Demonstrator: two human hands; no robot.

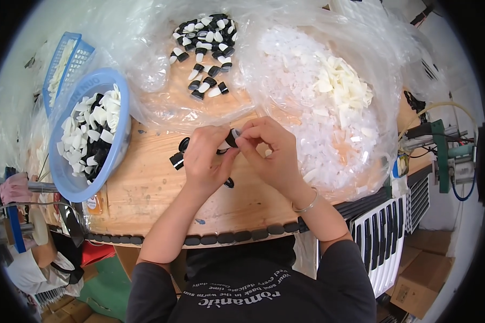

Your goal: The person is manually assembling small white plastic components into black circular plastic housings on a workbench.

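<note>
Over the middle of the wooden table (145,188), my left hand (207,159) and my right hand (272,153) meet. Together they pinch one small black and white plastic piece (232,138) between the fingertips. Loose black pieces (177,159) lie on the wood just left of my left hand, and another black piece (229,183) shows under it. A pile of joined black and white pieces (206,48) lies on clear plastic sheeting beyond my hands.
A blue basin (121,129) of black and white parts stands at the left. A clear bag holds a heap of white plastic parts (334,102) at the right. Blue baskets (64,59) sit far left. A row of black pieces (226,237) lines the table's near edge.
</note>
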